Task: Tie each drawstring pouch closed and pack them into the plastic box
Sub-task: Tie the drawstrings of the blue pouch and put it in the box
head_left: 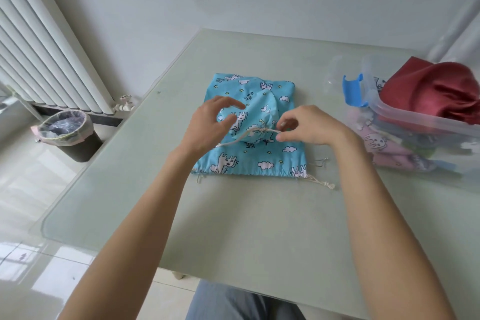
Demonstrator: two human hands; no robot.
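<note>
Small blue pouch (253, 114) sits on a flat blue pouch (259, 161), mid-table. Right hand (309, 125) pinches the cord (249, 136) at the knot; left hand (207, 122) hovers, fingers loose, holding nothing visible. Pull both ends evenly to cinch tight. Plastic box (415, 117) waits right.

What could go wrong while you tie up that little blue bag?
The cord may slip: only the right hand pinches it, while the left hand is open, so the knot on the small blue bag could come loose.

The small bag sits on a flat blue bag, so pulling might drag both.

The plastic box already looks full, with red cloth bulging above its rim, so more bags may not fit.
</note>
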